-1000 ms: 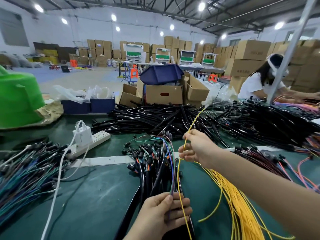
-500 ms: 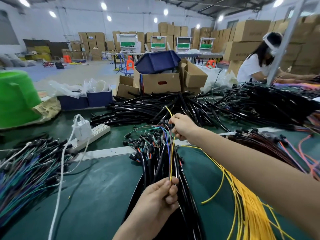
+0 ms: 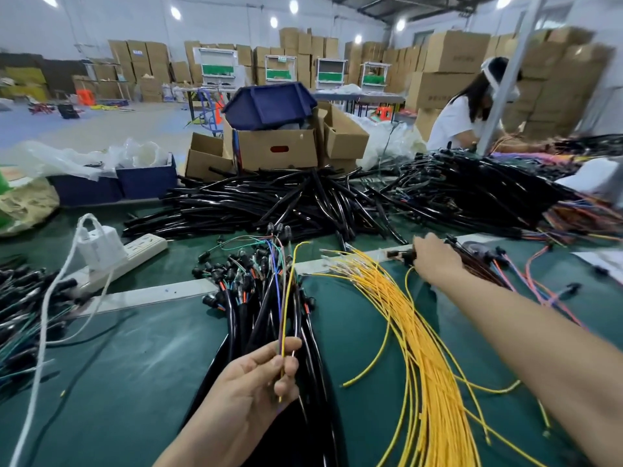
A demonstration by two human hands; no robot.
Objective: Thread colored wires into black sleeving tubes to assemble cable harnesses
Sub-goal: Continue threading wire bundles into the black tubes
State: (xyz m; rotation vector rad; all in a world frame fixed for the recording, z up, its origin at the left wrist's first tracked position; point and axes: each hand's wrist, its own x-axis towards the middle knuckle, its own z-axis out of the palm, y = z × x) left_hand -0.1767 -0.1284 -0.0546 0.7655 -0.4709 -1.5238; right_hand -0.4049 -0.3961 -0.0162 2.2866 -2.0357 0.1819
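**Left hand holds a yellow wire over the sleeved bundle; right hand is out at the far wires**

We see one yellow wire (image 3: 286, 308) pinched in the left hand (image 3: 256, 382). Thumb and fingers (image 3: 286, 365) are curled round it together with a few thin coloured strands. The wire runs up and away from the pinch, and its free tip curves right above the connector ends.

Directly under it is a bundle of black sleeving tubes (image 3: 266, 318), lying on the green surface (image 3: 135, 365). Coloured leads and small black connectors stick out at the bundle's far end.

Just right of the bundle, a loose fan of yellow wires (image 3: 421, 348) spreads over the surface, its stripped ends pointing to the far side.

The right hand (image 3: 436, 261) is stretched past that fan, at the near end of a bunch of dark red and orange wires (image 3: 485, 267). It seems to touch a dark connector there. The spot is blurred, so we cannot tell whether its fingers grip anything.

Behind these is a big pile of loose black tubes (image 3: 269, 203), with a heap of harnesses (image 3: 472, 190) to its right.

On the left is a white power strip (image 3: 145, 247) with a charger (image 3: 101, 244) plugged in, and more wired tubes (image 3: 23, 311) lie at the left edge.

On the far side an open cardboard box (image 3: 276, 150) has a blue bin (image 3: 269, 102) on top. Another person (image 3: 455, 123) in white is at the surface.
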